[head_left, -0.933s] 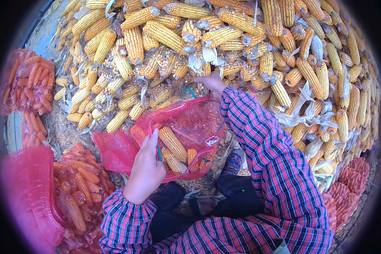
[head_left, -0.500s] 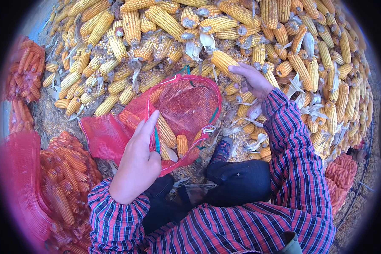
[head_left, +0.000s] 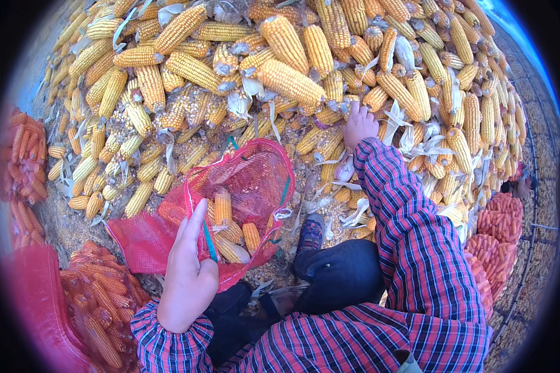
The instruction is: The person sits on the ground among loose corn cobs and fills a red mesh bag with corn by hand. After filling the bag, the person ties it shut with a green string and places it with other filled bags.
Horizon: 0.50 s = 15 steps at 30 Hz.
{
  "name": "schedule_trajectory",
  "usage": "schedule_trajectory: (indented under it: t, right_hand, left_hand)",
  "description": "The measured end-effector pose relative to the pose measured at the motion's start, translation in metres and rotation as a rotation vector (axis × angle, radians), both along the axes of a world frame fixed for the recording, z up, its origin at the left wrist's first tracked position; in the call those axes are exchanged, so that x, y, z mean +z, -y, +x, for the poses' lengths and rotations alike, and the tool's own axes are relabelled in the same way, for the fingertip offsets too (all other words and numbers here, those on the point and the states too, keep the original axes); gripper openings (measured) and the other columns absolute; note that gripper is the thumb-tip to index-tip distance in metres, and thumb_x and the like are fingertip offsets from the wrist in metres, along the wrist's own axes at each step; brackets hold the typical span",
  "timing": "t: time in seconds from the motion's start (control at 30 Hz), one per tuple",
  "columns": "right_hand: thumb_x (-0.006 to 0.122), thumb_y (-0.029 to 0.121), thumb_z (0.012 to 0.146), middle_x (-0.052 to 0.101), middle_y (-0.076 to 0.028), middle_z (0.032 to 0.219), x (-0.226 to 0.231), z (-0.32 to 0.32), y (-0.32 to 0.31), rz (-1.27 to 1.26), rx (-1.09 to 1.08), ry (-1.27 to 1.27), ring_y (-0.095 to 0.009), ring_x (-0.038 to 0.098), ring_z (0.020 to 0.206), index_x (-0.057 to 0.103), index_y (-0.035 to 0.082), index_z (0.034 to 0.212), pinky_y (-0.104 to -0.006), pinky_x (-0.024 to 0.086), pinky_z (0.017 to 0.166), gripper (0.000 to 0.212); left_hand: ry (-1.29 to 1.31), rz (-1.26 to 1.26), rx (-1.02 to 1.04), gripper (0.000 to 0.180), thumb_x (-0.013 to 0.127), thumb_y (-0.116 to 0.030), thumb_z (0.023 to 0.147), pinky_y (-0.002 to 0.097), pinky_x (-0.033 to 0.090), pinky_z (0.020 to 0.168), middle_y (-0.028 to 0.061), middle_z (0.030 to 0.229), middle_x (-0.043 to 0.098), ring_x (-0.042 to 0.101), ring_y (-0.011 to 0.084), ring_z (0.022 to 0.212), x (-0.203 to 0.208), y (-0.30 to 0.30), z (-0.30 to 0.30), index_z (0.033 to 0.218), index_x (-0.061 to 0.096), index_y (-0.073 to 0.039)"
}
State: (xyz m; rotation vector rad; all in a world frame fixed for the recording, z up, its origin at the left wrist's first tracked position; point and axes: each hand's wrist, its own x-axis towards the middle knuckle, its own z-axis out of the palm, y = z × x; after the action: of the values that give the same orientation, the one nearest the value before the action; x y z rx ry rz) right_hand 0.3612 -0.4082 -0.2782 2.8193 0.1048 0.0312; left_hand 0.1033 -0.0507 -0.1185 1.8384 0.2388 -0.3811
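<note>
Overhead, a great heap of husked yellow corn cobs (head_left: 280, 81) fills the far ground, with filled red mesh sacks (head_left: 87, 311) at the lower left. Below the heap lies an open red mesh sack (head_left: 255, 180) holding a few cobs (head_left: 233, 230); the left hand (head_left: 186, 273) grips its near rim, fingers closed on the mesh. Smaller still, the right hand (head_left: 359, 124) reaches into the heap, fingers curled among cobs, though whether it holds one cannot be told.
</note>
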Motion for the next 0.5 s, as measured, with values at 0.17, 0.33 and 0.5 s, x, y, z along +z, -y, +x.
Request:
schedule_trajectory:
  t: [0.17,0.33,0.5]
  right_hand:
    - [0.066,0.035,0.085,0.062,-0.023,0.106,0.014,-0.012,-0.002,0.339,0.064,-0.082,-0.042,0.064,0.094,0.03,0.003,0.134,-0.0497,0.051,0.075,0.069]
    - [0.068,0.039,0.089,0.061,-0.023,0.114,0.051,-0.037,-0.056,1.038,0.283,-0.281,-0.032,0.062,0.106,0.035,-0.001,0.13,-0.0408,0.047,0.09,0.066]
    - [0.063,0.035,0.095,0.052,-0.008,0.122,0.066,-0.096,-0.131,1.594,0.164,-0.942,-0.016,0.05,0.111,0.029,0.001,0.14,-0.034,0.045,0.095,0.066]
  left_hand:
    - [-0.031,-0.051,0.062,0.081,0.037,0.013,0.065,0.0345,0.014,0.119,0.0194,0.15,0.037,0.025,0.0251,0.145,0.0,0.0,0.0,0.145,0.032,0.007]
    - [-0.013,-0.1,0.067,0.084,0.036,0.014,0.062,0.0342,0.012,0.119,0.0189,0.151,0.035,0.024,0.0241,0.146,0.015,-0.007,-0.002,0.146,0.032,0.006]
    - [0.036,-0.085,0.087,0.079,0.039,0.01,0.067,0.0366,0.014,0.119,0.0213,0.147,0.039,0.029,0.0279,0.143,0.016,-0.005,-0.001,0.145,0.032,0.007]
